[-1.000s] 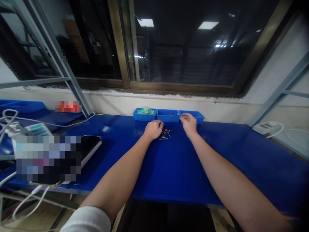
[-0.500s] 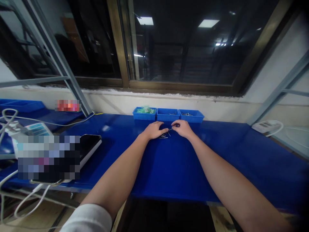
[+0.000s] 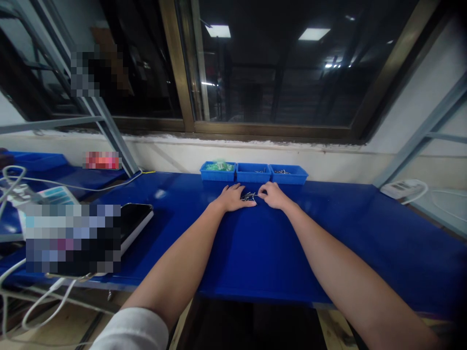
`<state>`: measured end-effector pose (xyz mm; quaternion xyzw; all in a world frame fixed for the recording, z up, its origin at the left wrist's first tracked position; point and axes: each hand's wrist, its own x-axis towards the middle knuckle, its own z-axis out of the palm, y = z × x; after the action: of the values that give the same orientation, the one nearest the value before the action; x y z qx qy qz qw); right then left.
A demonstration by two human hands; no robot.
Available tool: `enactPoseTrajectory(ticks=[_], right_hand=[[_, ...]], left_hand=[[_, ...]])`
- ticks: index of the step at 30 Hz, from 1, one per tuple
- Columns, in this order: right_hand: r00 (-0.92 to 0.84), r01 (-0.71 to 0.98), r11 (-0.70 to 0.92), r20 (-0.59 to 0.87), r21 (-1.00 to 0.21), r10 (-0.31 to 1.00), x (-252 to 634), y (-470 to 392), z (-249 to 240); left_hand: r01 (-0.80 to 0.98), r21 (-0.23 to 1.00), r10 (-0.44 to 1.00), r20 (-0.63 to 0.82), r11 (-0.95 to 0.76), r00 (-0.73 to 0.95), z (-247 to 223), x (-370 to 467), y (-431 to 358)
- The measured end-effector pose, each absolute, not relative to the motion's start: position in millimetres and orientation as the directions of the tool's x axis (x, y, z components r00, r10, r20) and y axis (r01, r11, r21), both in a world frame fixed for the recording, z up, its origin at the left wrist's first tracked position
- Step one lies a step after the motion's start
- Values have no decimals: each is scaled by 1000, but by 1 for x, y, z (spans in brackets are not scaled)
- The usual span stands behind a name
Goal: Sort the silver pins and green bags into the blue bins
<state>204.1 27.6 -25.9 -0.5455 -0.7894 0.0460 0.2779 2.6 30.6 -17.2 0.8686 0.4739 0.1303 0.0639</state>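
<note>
Head view: tiny indistinct pins [image 3: 249, 196] between hands [image 3: 233, 198].

left hand [image 3: 232, 198]: palm down, fingers spread flat | right hand [image 3: 273, 195]: palm down, fingers curled | both forearms extended forward

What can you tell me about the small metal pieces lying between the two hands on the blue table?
The small metal pieces are thin, silvery, pin-like parts, too small to identify further. They lie in a loose, crisscrossed heap flat on the blue table, just in front of the middle blue tray. The left hand rests at the heap's left edge, and the right hand touches its right side with the fingertips.
</note>
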Motion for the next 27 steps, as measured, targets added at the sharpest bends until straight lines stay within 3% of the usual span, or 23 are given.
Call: enactPoseTrajectory(ticks=[3,7,12,19,22,27], right_hand=[[-243,810,421,418,-410,875,202,25,-23],[-270,689,462,393,-558,879,198,21,-16],[-266,487,480,400,-729,877,191,20,-13],[-208,241,414,370,-878,905,191,17,-7],[-157,237,382,352,-894,923,194,17,-8],[-175,363,341,296,-867,939,198,22,-12]], left_hand=[[774,237,803,290,-587,521,-14,4,30],[698,229,717,414,-679,561,-8,6,28],[638,206,648,461,-742,606,-4,8,25],[653,241,675,468,-719,571,0,9,22],[653,289,694,489,-700,528,-2,7,25],[752,384,794,532,-535,294,-11,-2,38]])
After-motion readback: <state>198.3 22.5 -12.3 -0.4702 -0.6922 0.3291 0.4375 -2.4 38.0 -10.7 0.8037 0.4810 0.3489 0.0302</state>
